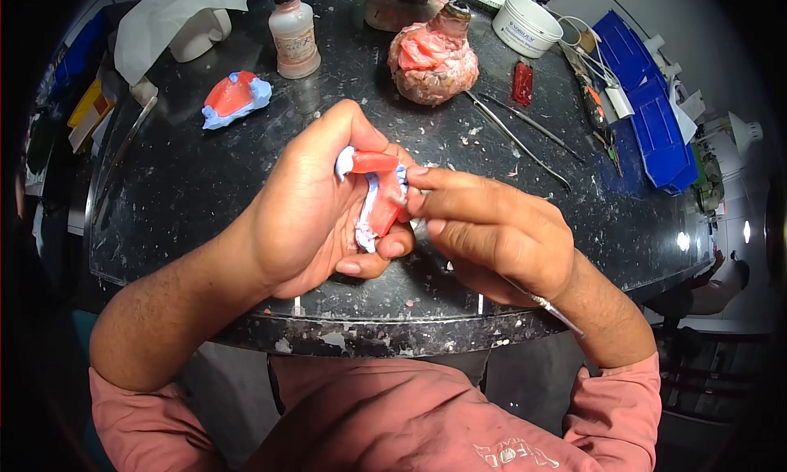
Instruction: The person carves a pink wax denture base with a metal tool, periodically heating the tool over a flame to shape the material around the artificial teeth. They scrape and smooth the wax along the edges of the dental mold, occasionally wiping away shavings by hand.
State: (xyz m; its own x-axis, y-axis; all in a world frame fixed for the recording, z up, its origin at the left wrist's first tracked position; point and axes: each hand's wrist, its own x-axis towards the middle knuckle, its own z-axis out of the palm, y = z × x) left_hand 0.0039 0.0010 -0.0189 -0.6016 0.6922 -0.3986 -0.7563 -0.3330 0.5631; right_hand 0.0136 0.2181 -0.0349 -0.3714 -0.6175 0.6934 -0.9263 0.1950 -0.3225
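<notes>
My left hand (307, 193) is curled around a dental impression (384, 214), a red base with bluish-white material along its rims. At its right edge, the fingertips of my right hand (500, 230) are pressed together against the impression. A thin metal hand tool (561, 314) lies in my right hand, its end sticking out below the palm near the wrist; its other end is hidden. Whether the right fingertips pinch a bit of the blue material cannot be made out. A second red and blue impression (236, 100) rests on the bench beyond my left hand.
On the black bench (205, 185) stand a bottle with pinkish contents (295, 41), a wax-crusted burner-like pot (433, 62) and a white tub (527, 27). Two metal instruments (525, 148), a red block (522, 84) and blue trays (656, 132) lie at the right. Another person (717, 287) is far right.
</notes>
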